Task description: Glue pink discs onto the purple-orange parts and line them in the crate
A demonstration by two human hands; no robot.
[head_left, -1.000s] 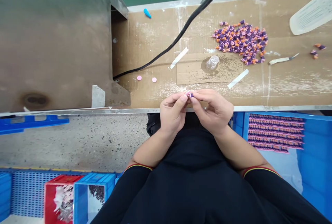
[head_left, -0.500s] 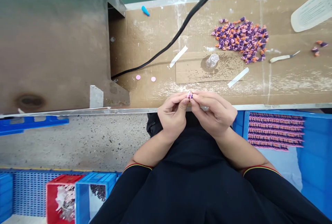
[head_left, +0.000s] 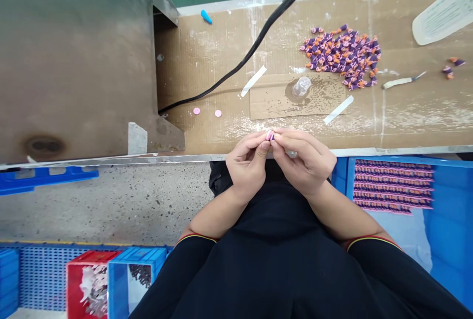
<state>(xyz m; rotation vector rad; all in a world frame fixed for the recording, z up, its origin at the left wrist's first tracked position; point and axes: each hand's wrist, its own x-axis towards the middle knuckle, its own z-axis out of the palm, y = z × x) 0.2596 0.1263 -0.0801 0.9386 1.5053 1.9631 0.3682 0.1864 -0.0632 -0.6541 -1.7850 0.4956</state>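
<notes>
Both hands meet at the table's front edge around a small pink and purple figurine (head_left: 271, 135). My left hand (head_left: 247, 161) pinches its pink end between thumb and fingers. My right hand (head_left: 305, 159) grips the purple end, its fingertips close against the left ones. Much of the piece is hidden by the fingers. Beyond the hands a small clear cup (head_left: 301, 87) stands on a wet-spotted cardboard piece (head_left: 269, 104). To the left lie two pink discs (head_left: 218, 113). A pile of purple, pink and orange figurines (head_left: 342, 55) lies farther back on the right.
A metal housing (head_left: 77, 62) fills the left, with a black cable (head_left: 236, 68) crossing the table. At right are a thin-tipped tool (head_left: 402, 81), several loose figurines (head_left: 448, 72) and a translucent container (head_left: 439, 13). A blue crate (head_left: 449, 200) holds rows of figurines; a red bin (head_left: 76, 279) stands lower left.
The hands keep nearly the same place and grip. The figurine between the fingertips has turned slightly, showing a little more pink. Elsewhere only a slight shift of view appears.
</notes>
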